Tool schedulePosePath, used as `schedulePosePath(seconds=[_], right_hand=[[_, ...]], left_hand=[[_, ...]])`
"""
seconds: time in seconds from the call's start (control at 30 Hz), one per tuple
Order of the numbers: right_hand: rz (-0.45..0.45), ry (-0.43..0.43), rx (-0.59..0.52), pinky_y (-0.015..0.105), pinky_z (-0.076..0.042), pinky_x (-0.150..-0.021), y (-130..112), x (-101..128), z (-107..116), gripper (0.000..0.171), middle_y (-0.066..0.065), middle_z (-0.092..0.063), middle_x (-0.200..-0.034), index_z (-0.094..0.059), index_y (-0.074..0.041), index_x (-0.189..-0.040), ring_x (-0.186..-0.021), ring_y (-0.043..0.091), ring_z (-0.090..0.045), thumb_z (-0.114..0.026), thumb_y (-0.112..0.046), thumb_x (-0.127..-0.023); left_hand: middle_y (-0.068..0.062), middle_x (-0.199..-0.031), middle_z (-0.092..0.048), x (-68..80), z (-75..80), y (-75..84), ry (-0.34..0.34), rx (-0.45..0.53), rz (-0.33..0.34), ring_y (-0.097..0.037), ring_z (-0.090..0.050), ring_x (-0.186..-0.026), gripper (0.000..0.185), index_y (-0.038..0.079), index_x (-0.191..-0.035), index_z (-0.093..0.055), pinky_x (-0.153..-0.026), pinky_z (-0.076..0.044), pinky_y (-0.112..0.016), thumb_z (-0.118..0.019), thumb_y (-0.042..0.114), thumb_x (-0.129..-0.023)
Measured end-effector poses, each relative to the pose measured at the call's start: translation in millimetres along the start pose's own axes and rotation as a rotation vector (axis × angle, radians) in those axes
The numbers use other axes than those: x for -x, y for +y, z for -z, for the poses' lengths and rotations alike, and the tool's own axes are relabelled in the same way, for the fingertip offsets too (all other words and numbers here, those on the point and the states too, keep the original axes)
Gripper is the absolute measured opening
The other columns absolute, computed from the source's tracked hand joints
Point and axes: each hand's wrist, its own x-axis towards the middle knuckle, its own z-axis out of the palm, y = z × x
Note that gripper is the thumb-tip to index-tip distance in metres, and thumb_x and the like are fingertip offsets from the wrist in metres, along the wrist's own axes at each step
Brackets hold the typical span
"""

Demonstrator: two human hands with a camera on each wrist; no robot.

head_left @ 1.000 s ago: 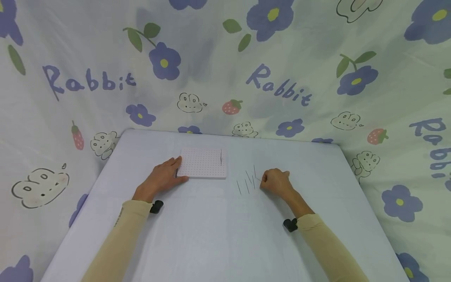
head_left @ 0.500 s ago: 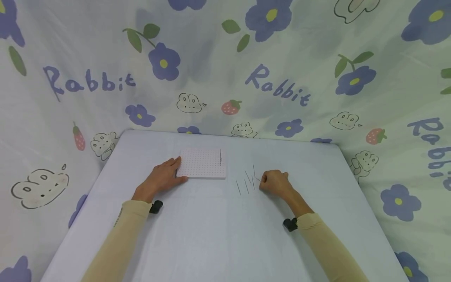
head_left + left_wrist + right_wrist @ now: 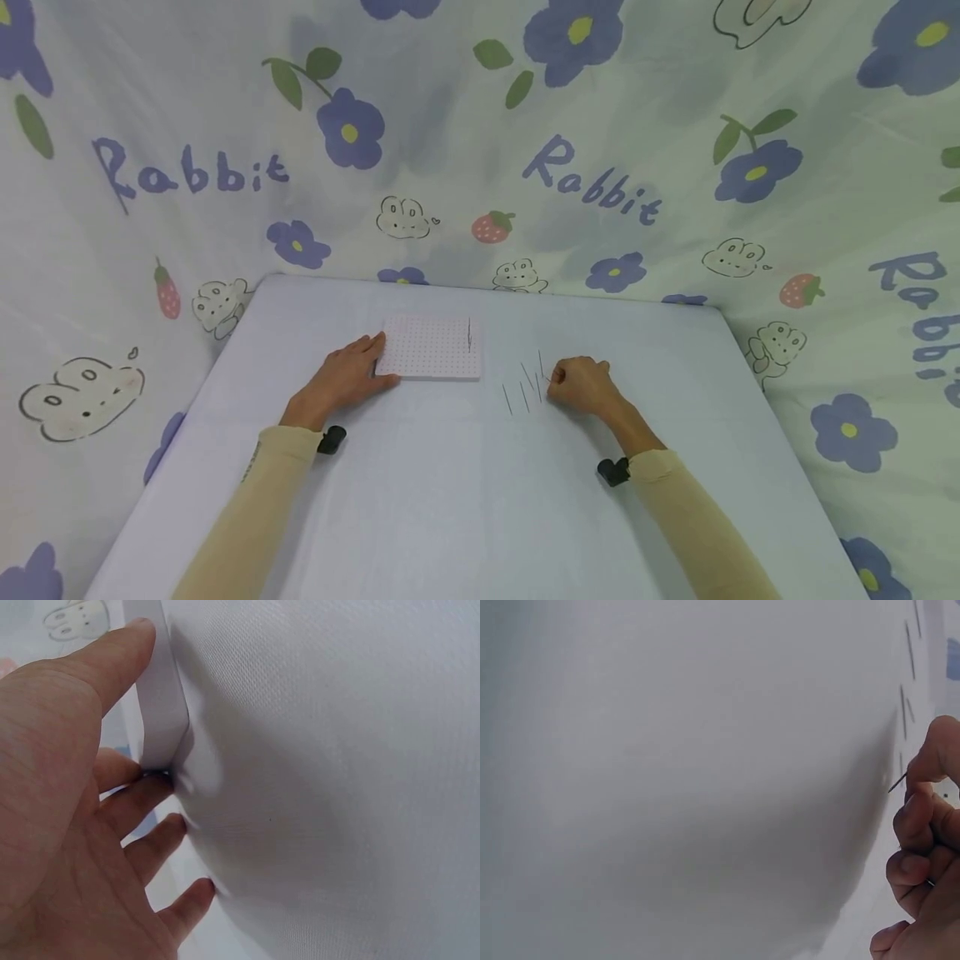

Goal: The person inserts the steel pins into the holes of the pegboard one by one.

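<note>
A flat white board with a grid of small holes lies on the table; a few thin dark lines that look like pins show along its right side. My left hand rests at its near left corner. In the left wrist view the thumb lies along the board's side, and the other fingertips rest by the corner and on the cloth. To the right, my right hand pinches a thin needle-like pin, whose tip sticks out between the fingertips. Several similar thin pins lie just left of that hand.
A pale cloth covers the table. Behind it and at both sides hangs a fabric curtain printed with flowers and rabbits. A small black device sits at the left wrist, another at the right.
My right hand has shifted slightly left, closer to the loose pins, still pinching its pin. The left hand and the board stay where they were.
</note>
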Motion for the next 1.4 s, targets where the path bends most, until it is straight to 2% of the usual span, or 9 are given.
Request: schedulePosePath(seconds=[0.3, 0.83, 0.93, 1.07, 1.17, 1.4], right_hand=[[0.017, 0.017, -0.042, 0.041, -0.035, -0.074, -16.6, -17.5, 9.6, 0.008, -0.007, -0.063, -0.069, -0.067, -0.016, -0.079, -0.068, 0.016, -0.054, -0.067, -0.024, -0.081], [0.064, 0.043, -0.119, 0.054, -0.040, -0.093, -48.6, -30.0, 22.5, 0.008, -0.008, -0.063, -0.070, -0.065, -0.017, -0.080, -0.067, 0.015, -0.056, -0.065, -0.025, -0.081], [0.061, 0.045, -0.130, 0.047, -0.042, -0.087, -54.3, -32.9, 23.7, 0.008, -0.007, -0.063, -0.070, -0.065, -0.017, -0.081, -0.066, 0.014, -0.056, -0.064, -0.025, -0.081], [0.048, 0.031, -0.162, 0.035, -0.045, -0.069, -61.4, -38.1, 25.8, 0.009, -0.005, -0.063, -0.071, -0.064, -0.016, -0.082, -0.065, 0.013, -0.056, -0.065, -0.025, -0.081], [0.045, 0.025, -0.202, 0.031, -0.046, -0.058, -66.4, -43.0, 27.8, 0.009, -0.004, -0.063, -0.073, -0.064, -0.016, -0.083, -0.065, 0.014, -0.056, -0.066, -0.024, -0.080], [0.052, 0.042, -0.307, 0.030, -0.047, -0.063, -76.4, -61.6, 32.9, 0.010, -0.001, -0.065, -0.080, -0.064, -0.015, -0.085, -0.071, 0.017, -0.058, -0.066, -0.023, -0.080]], left_hand=[[-0.028, -0.160, -0.029, 0.6, 1.5, 2.2, -0.003, 0.003, 0.010, -0.048, -0.027, -0.146, 0.089, -0.005, -0.156, -0.025, -0.113, -0.027, -0.067, -0.064, 0.048, -0.096], [-0.027, -0.160, -0.028, 0.6, 0.5, 0.4, 0.000, 0.003, 0.014, -0.048, -0.027, -0.147, 0.089, -0.004, -0.157, -0.024, -0.114, -0.026, -0.066, -0.064, 0.048, -0.096], [-0.027, -0.160, -0.029, 1.1, 0.0, 1.0, 0.002, 0.007, 0.012, -0.048, -0.027, -0.147, 0.089, -0.004, -0.157, -0.024, -0.114, -0.026, -0.066, -0.064, 0.048, -0.096], [-0.027, -0.161, -0.028, 1.9, 0.3, 2.0, -0.003, 0.014, 0.016, -0.047, -0.026, -0.147, 0.089, -0.004, -0.157, -0.024, -0.115, -0.025, -0.066, -0.064, 0.048, -0.096], [-0.027, -0.161, -0.027, 1.8, 0.9, 2.2, -0.008, 0.015, 0.020, -0.048, -0.025, -0.147, 0.089, -0.004, -0.157, -0.024, -0.115, -0.024, -0.066, -0.064, 0.048, -0.097], [-0.027, -0.161, -0.027, 1.2, 2.2, 2.2, -0.005, 0.007, 0.019, -0.047, -0.025, -0.147, 0.089, -0.004, -0.157, -0.024, -0.115, -0.025, -0.066, -0.064, 0.048, -0.096]])
